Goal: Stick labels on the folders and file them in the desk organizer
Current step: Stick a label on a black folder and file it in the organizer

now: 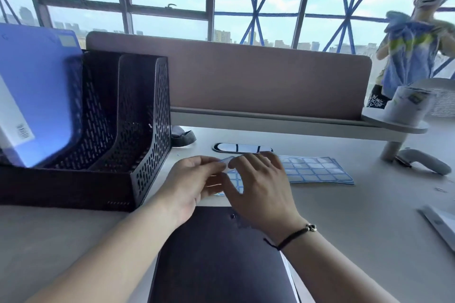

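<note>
Dark folder (221,261) lies flat on the tabletop (344,216), just below both hands, likely set to receive a label. Left of the fingers, a black mesh desk organizer (138,130) holds one blue folder (37,96). Beneath and right of the fingers lies a label sheet (317,170). Left hand (194,179) and right hand (258,184) pinch a small label (226,162) together, seemingly peeling it.

Pale desk (344,216) under organizer (103,155), dark folder (216,258), label sheets (317,170).
</note>
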